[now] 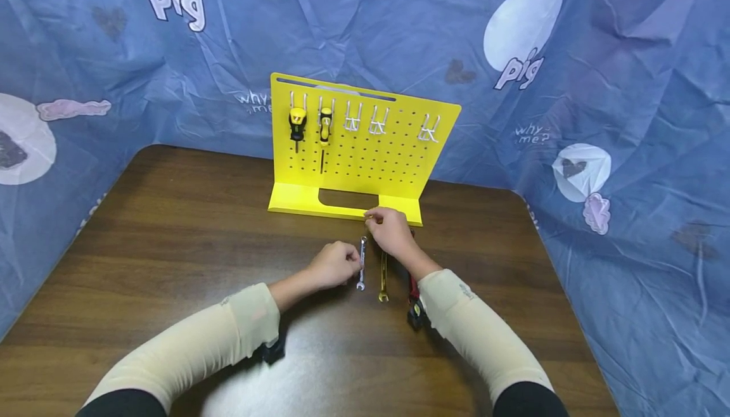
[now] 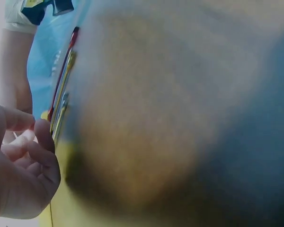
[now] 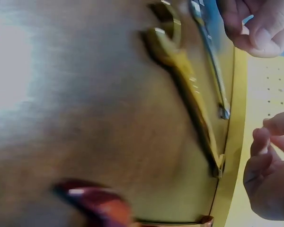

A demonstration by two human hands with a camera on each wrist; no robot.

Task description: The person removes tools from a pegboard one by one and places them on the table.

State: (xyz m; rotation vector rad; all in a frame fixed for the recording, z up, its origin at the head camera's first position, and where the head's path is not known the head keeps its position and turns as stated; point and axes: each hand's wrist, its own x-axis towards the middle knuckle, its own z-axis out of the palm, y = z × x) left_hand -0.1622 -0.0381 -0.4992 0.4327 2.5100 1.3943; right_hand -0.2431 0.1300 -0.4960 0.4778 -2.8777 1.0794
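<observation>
A silver wrench (image 1: 362,263) lies on the table, with my left hand (image 1: 335,263) just to its left. That hand's fingers are bent, and in the right wrist view a gap separates them from the silver wrench (image 3: 213,61). My right hand (image 1: 392,230) hovers by the front lip of the yellow pegboard (image 1: 365,157), fingers loosely curled with nothing visible in them. Below it lies a gold wrench (image 1: 384,281), open end toward me; the right wrist view shows the gold wrench (image 3: 191,85) closer. A red-and-black tool (image 1: 414,290) is partly hidden under my right forearm.
A short screwdriver (image 1: 297,123) and a longer screwdriver (image 1: 325,127) hang on the pegboard's left. To their right are several white hooks (image 1: 377,120). Blue printed cloth (image 1: 365,37) hangs behind and beside the brown table (image 1: 188,233).
</observation>
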